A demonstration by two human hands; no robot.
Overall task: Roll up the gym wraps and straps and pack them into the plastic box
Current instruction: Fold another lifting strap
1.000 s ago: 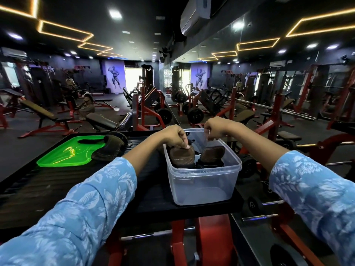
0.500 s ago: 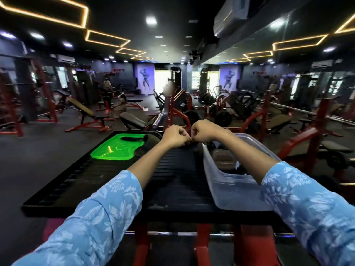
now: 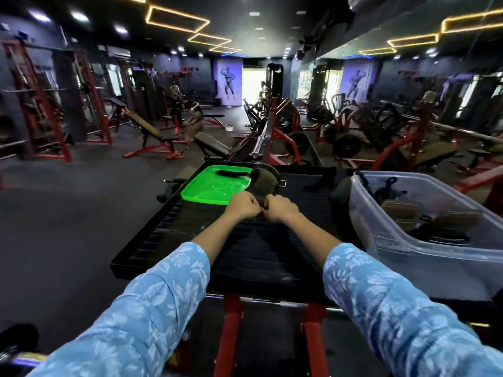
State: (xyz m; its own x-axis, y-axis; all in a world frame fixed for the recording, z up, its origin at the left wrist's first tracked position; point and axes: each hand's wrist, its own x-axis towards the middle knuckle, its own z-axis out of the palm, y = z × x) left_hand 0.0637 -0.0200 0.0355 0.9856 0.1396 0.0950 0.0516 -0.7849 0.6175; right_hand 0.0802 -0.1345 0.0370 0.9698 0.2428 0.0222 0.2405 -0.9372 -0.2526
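**Both hands on a brown strap at the middle of the black tabletop**

A black ribbed tabletop (image 3: 261, 257) on red legs fills the centre of the frame, running away toward the top. Around it lies a dim gym: red-framed racks and benches on the left of the frame, plate-loaded machines at centre and right, yellow light outlines on the dark ceiling, and a bright doorway at the top centre.

A green tray (image 3: 215, 187) lies on the tabletop above and left of the hands, with a dark strap (image 3: 232, 173) resting across its far edge. A clear plastic box (image 3: 402, 240) stands at the right of the frame on the tabletop's right side; inside it are brown rolled wraps (image 3: 402, 213) and some dark straps.

The left hand (image 3: 243, 208) and right hand (image 3: 280, 208) sit knuckle to knuckle at the middle of the frame, fingers curled under, each grip pinching the near end of a brown strap (image 3: 265, 183). The strap is wide, padded and olive-brown, curving up from the hands to the tray's right edge, with a metal ring at its right side. Both sleeves are light blue with a pale leaf print.
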